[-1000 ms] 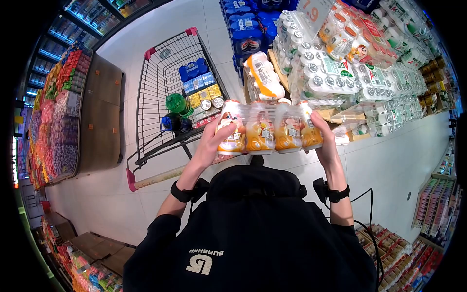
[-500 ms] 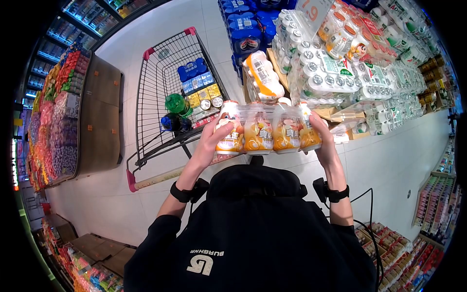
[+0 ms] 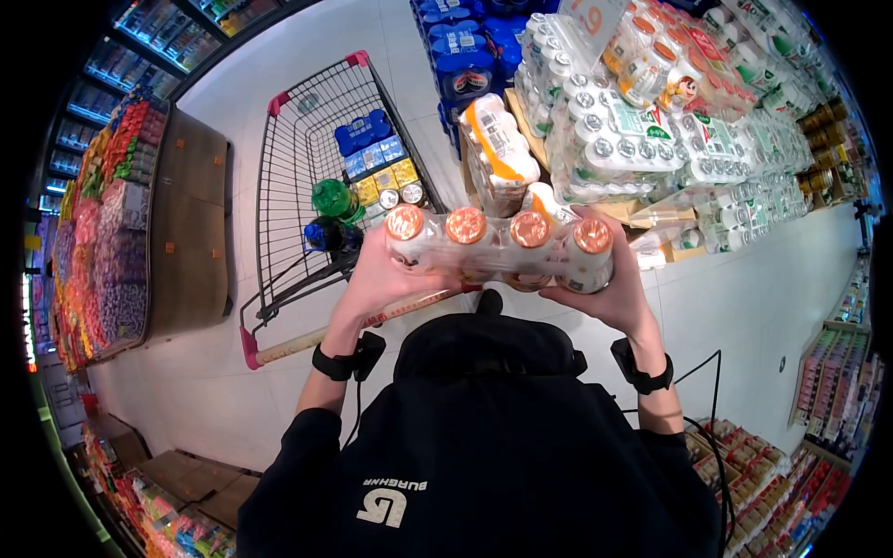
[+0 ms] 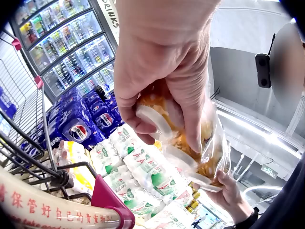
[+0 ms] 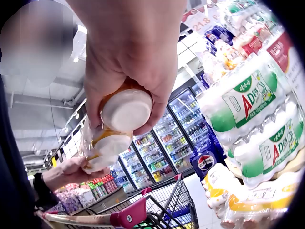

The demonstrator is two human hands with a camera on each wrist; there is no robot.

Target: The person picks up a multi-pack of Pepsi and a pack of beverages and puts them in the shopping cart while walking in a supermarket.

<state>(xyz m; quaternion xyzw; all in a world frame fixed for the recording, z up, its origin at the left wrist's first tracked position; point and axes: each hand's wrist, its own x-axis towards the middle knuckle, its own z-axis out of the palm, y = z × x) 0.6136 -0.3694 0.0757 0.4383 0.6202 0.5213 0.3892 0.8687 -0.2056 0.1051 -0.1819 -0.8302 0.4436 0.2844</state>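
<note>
Pack: four capped bottles (image 3: 493, 255) in clear wrap, a row across the centre of the head frame, held up in front of the person's torso.
Change: tipped over the last half second. Orange labels faced the head camera; now the orange caps (image 3: 466, 225) do, and labels are mostly out of that view.
Left hand (image 3: 379, 277): curled round the row's end at frame left; the left wrist view has digits on both sides of the end bottle.
Right hand (image 3: 621, 286): same grip at frame right, bottle clasped between thumb and fingers.
Bases: white, facing the right wrist camera, centre-left of that frame.
Cart (image 3: 278, 103): upper left of the head frame, goods inside; pack not in it.
Display: white-orange pack (image 3: 502, 139) upper centre, just beyond the held row; white-green packs (image 3: 642, 130) upper right.
Meaning: looks like a reorientation in hand, not a set-down; both ends supported, pack not yet released anywhere.
</note>
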